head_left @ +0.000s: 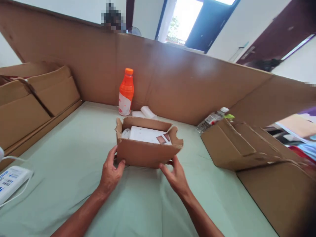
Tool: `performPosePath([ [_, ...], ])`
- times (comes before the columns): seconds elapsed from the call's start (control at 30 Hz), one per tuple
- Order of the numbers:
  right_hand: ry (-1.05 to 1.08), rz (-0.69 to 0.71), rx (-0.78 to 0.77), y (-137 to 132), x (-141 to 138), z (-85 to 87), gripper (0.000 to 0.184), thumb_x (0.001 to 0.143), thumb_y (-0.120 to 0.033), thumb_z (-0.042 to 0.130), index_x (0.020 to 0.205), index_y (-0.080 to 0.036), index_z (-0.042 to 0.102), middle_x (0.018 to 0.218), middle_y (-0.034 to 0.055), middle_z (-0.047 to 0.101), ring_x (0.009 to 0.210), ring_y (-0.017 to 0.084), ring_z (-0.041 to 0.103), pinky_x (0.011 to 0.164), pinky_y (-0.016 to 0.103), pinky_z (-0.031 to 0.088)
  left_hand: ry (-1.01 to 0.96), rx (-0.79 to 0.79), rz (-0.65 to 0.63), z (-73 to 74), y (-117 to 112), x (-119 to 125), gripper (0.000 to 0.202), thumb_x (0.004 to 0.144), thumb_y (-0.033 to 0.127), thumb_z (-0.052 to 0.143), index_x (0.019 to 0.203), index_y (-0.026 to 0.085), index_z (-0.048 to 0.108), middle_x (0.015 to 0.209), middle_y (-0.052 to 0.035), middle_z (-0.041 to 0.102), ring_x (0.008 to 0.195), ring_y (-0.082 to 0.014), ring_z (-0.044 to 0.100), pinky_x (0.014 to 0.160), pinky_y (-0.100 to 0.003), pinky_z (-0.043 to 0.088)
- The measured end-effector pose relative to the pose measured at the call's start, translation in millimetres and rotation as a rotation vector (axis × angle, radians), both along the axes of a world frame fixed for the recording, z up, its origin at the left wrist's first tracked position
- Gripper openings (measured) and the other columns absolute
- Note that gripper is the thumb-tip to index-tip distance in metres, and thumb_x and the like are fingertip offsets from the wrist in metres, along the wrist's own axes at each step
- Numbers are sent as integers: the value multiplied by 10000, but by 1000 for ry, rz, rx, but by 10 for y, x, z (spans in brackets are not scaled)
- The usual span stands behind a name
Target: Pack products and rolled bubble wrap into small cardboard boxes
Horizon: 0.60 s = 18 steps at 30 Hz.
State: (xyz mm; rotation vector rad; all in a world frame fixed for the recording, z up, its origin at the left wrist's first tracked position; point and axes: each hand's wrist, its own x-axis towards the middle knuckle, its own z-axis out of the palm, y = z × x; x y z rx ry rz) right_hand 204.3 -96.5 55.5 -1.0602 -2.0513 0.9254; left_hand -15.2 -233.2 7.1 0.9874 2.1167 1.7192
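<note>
An open cardboard box is between my hands, over the middle of the green cloth. My left hand grips its lower left corner, thumb on the front wall and fingers round the side. At the lower right corner, my right hand holds it the same way, its fingertips partly hidden behind the box. Inside lies a white box with brown squares printed at one end. A clear crumpled plastic piece sits beside it at the left. Whether the cardboard box rests on the cloth or is slightly raised, I cannot tell.
An orange bottle stands behind the box, near white rolled material. A clear plastic bottle leans at the right beside cardboard boxes. More cardboard lines the left; a white power strip with a cable lies there. A cardboard wall closes the back.
</note>
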Motion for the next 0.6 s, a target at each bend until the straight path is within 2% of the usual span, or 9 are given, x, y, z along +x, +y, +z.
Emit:
performPosePath([
  [0.1,82,-8,-40,-96,-79,29,501,807,-332,636,1286,-196,570,1158,101,706,942,234,659,813,367,566,-86,-103,-1,104,-77,56,595,818,425,598,1354,178,520,1181,-124,688,1015,-259,702,757,-323,585],
  [0.2,79,-45,-20,-222,204,88,513,792,-304,649,1290,-206,575,1149,83,697,989,236,637,846,362,554,-96,-152,-45,136,-124,227,558,785,476,617,1266,197,567,1148,-104,693,990,-260,715,737,-305,586],
  [0.33,49,-266,31,-502,953,39,390,833,-327,638,1188,-168,608,1049,93,702,927,233,642,824,357,547,-105,-113,-249,49,-53,722,544,809,465,623,1269,180,563,1159,-127,697,993,-260,719,636,-264,585],
  [0.43,44,-513,52,-713,1568,-53,322,846,-397,651,1074,-170,629,931,78,702,833,226,648,761,345,547,-101,-58,-461,-32,160,1232,511,870,383,580,1333,173,535,1213,-153,690,1021,-254,712,614,-260,583],
  [0.5,49,-669,55,-817,1945,-103,320,827,-445,674,1011,-186,635,872,62,696,789,224,646,722,337,543,-63,-16,-590,-56,382,1583,496,891,306,542,1372,186,525,1256,-153,680,1036,-243,704,666,-286,597],
  [0.6,76,-889,33,-920,2417,-142,371,772,-505,722,958,-195,636,837,48,687,761,220,635,698,333,534,33,52,-774,-13,780,2074,536,864,196,516,1400,200,521,1299,-135,664,1094,-235,672,858,-372,587],
])
